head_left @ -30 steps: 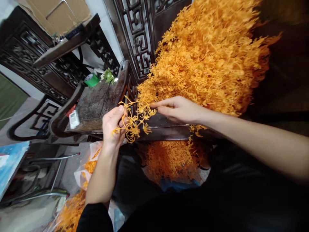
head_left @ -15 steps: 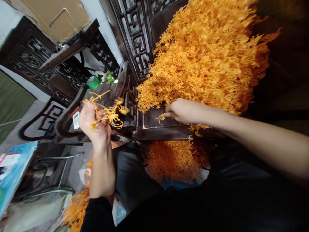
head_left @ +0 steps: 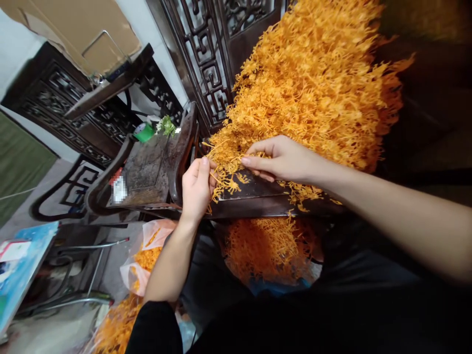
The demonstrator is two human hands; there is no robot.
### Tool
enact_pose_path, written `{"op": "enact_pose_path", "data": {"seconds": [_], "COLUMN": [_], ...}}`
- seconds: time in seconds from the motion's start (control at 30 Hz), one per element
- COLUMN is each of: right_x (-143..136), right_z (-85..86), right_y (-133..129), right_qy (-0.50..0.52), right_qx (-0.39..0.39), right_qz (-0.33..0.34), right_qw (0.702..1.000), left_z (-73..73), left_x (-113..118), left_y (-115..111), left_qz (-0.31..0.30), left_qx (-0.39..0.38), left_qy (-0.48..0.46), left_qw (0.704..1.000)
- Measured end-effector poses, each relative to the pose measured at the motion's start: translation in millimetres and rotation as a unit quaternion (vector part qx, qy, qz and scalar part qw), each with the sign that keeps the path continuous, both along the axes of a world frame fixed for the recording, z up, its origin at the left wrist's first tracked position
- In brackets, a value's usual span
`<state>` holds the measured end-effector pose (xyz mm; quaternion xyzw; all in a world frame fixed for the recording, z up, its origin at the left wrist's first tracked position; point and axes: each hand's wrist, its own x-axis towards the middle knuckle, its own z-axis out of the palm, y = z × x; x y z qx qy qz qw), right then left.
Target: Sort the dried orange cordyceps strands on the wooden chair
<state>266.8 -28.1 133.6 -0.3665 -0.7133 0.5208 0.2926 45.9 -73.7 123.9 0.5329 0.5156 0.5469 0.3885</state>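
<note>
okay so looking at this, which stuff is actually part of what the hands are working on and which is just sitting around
In hand:
left hand and right hand, both pinching an orange sprig
big orange pile
dark wooden seat

Lying about:
green tape roll
green and white sprig
cardboard

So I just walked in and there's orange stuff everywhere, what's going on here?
A person is working with bare hands at a big pile of orange plastic sprigs heaped on a dark carved wooden seat. The left hand pinches a small sprig at the pile's near edge, and the right hand has its fingers on the same clump. More orange sprigs lie in a plastic bag on the floor at lower left.
</note>
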Motion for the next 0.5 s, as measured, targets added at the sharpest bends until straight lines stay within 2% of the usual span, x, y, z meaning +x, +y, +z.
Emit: {"op": "enact_pose_path", "data": {"seconds": [0.17,0.3,0.37,0.43,0.5], "right_x": [-8.5,-12.3,-8.1,-0.7,5.6], "right_z": [-5.8,-1.0,3.3,6.7,8.5], "right_y": [-0.9,-3.6,-2.7,-0.1,1.5], "right_qy": [-0.062,-0.106,-0.122,-0.128,-0.12], "right_qx": [0.027,0.072,0.088,0.103,0.117], "right_qz": [0.013,0.044,0.032,-0.017,-0.058], "right_qw": [0.998,0.991,0.988,0.986,0.984], "left_z": [3.4,9.4,12.4,14.7,14.9], "left_x": [0.1,-4.4,-10.6,-18.2,-22.9], "left_y": [-4.1,-6.3,-4.6,-1.5,1.1], "left_qz": [-0.055,-0.116,-0.084,-0.011,0.055], "left_qx": [-0.01,-0.027,-0.026,-0.01,0.007], "left_qy": [0.116,0.192,0.144,0.026,-0.075], "left_qw": [0.992,0.974,0.986,1.0,0.996]}}
